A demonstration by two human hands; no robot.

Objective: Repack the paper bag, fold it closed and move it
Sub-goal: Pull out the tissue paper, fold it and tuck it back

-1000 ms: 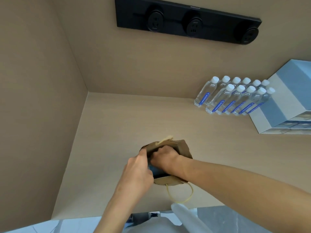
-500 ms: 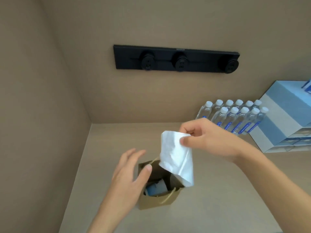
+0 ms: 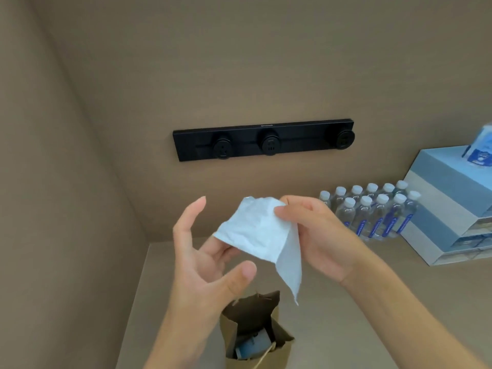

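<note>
A small brown paper bag (image 3: 255,310) stands open on the beige counter (image 3: 372,315) at the bottom of the view, with a blue and white item (image 3: 253,344) inside it. Above the bag I hold a crumpled white tissue (image 3: 263,233). My right hand (image 3: 311,233) pinches the tissue's top edge between thumb and fingers. My left hand (image 3: 210,259) is beside it with fingers spread, its fingertips touching the tissue's lower left corner from below.
Several water bottles (image 3: 372,211) stand against the back wall at the right. Beside them sits a stack of blue and white boxes (image 3: 452,209) with a tissue pack (image 3: 479,150) on top. A black socket strip (image 3: 263,139) is on the wall.
My right hand came out of the bag with the white tissue and raised it. My left hand left the bag's rim and rose to the tissue. The view tilted upward.
</note>
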